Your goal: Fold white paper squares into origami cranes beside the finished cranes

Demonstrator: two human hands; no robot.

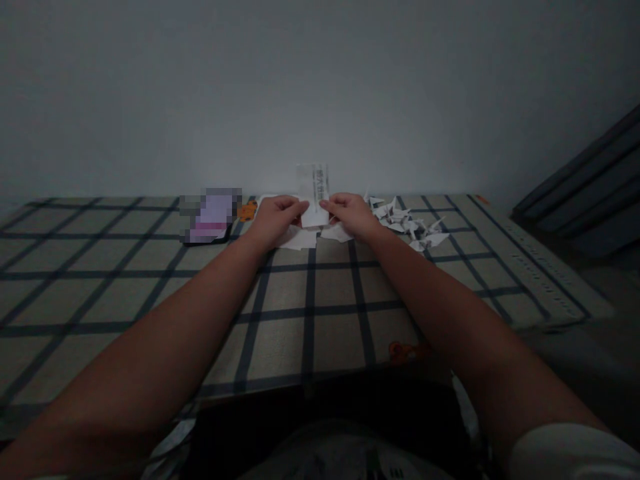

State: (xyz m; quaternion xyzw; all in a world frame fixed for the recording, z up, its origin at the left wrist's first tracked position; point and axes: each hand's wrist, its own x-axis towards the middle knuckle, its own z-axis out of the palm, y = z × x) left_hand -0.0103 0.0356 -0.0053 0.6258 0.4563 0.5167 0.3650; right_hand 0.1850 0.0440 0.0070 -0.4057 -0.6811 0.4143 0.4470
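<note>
Between my hands a folded sheet of paper (313, 183) stands upright, white with dark printed characters down its right side. My left hand (277, 217) pinches its left edge, thumb on the near face. On the opposite edge, my right hand (350, 212) grips it the same way. Flat white paper pieces (299, 238) lie on the cloth just below, partly covered by both hands. Right of my right hand sits a heap of folded paper cranes (407, 223), several of them, with pointed wings and necks.
A checked tablecloth (150, 267) covers the table, which meets a plain wall (320, 87) at the back. Left of my hands lies a phone (213, 217) with a blurred, purplish screen. Dark folded fabric (595, 187) hangs at the far right.
</note>
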